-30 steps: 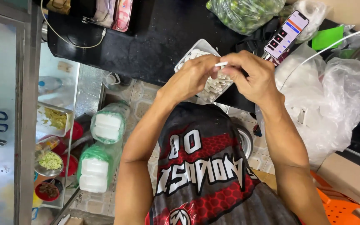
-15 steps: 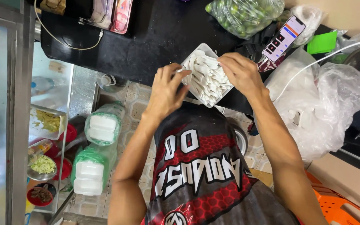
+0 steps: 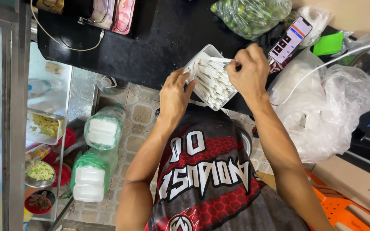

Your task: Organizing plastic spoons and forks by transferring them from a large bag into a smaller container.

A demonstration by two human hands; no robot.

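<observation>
Just then your two hands stood apart at the white square plastic tray [image 3: 192, 65] full of white plastic utensils [image 3: 213, 83], which lay tilted on the near edge of the black countertop [image 3: 159, 38]. A second before, both hands had been bunched together over that tray, covering most of it; half a second before, they had begun to part. By this moment the tray lay in plain view, and its contents looked loose and ready to be sorted or picked from.

Your left hand [image 3: 174, 96] rested against the tray's near-left side, fingers together and slightly curled, steadying it and holding nothing that I could see. Your right hand [image 3: 250, 70] sat at the tray's far-right side, thumb and forefinger pinched on the ends of a few of the white pieces.

Taking the tray as the landmark: beyond it and to the right, a smartphone with a lit screen [image 3: 290, 39] leaned on the counter, and farther back lay a clear bag of small green limes [image 3: 251, 15]. To the tray's right, a heap of crumpled clear plastic bags [image 3: 326, 102] spread out, with a white cable [image 3: 322, 66] running across it. Below and to the left of the tray, on the tiled floor, stood two green-netted stacks of white foam boxes [image 3: 97, 147]. Farther left, behind glass, were small bowls of chopped food [image 3: 41, 171].
</observation>
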